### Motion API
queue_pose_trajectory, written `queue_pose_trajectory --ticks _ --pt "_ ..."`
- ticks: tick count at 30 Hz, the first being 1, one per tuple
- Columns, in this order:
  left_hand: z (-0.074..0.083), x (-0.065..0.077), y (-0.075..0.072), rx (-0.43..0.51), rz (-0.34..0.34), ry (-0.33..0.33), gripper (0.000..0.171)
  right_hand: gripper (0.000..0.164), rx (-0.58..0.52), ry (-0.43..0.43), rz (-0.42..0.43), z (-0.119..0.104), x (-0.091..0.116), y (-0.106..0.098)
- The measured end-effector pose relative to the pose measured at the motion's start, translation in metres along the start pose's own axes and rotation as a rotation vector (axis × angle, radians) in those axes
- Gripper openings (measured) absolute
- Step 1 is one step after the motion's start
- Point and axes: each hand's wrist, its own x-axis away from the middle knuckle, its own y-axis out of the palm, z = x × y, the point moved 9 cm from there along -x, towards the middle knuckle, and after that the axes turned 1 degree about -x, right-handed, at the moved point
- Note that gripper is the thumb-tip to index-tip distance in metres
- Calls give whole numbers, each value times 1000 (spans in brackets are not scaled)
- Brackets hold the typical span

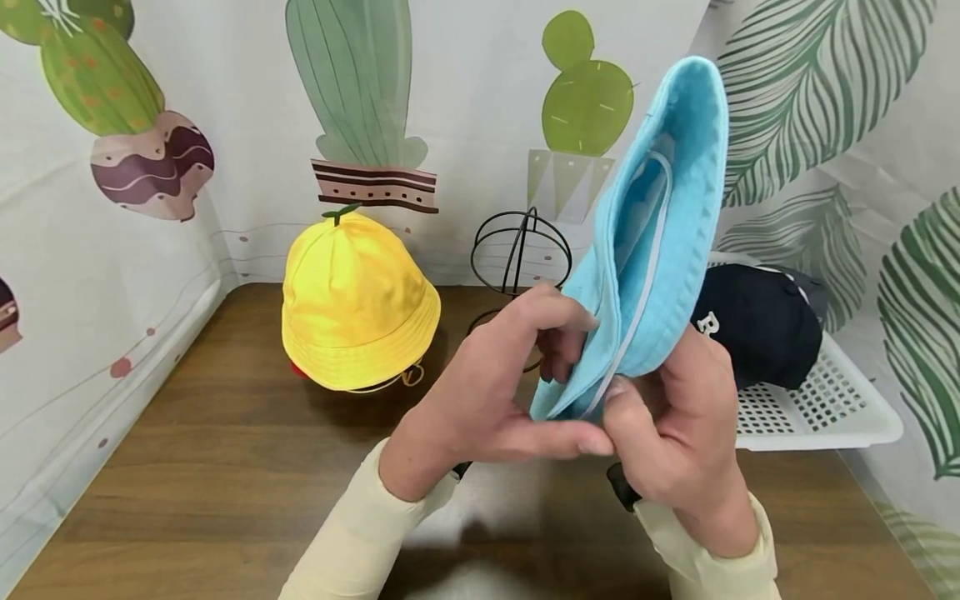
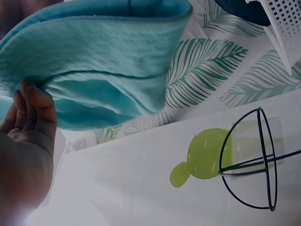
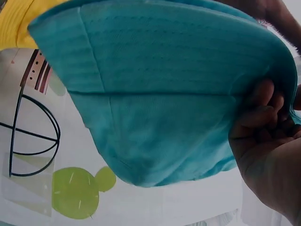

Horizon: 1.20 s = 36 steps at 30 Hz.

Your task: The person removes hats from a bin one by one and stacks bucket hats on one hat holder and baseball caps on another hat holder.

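A light blue bucket hat (image 1: 675, 242) is held up on its side above the table, its opening turned partly toward the head camera. A thin white strap (image 1: 651, 267) runs across that opening. My right hand (image 1: 682, 425) grips the near end of the brim, its thumb close to the strap. On the left side, my left hand (image 1: 498, 383) holds the hat with curled fingers, the thumb stretched toward the right thumb. The left wrist view shows the left fingertips (image 2: 35, 94) against the blue cloth. In the right wrist view the right fingers (image 3: 263, 108) curl at the brim.
On the left of the wooden table (image 1: 225, 467) a yellow bucket hat (image 1: 360, 300) sits raised, with something red under it. A black wire hat stand (image 1: 517, 250) stands behind my hands. At right, a white perforated basket (image 1: 862, 417) holds a black cap (image 1: 765, 325).
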Motion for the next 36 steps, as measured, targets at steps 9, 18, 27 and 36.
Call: queue_pose_trajectory --ticks 9,18,27,36 --pt "2 -1 0 -68 28 11 34 32 121 29 -56 5 -2 -3" --pt "3 -1 -3 -31 73 -10 31 44 147 27 -106 6 -1 -5" --pt "9 -1 -15 -126 165 47 16 46 96 -1 -95 7 -1 -15" --pt "10 3 -49 -211 359 50 27 36 117 -53 69 2 -1 -45"
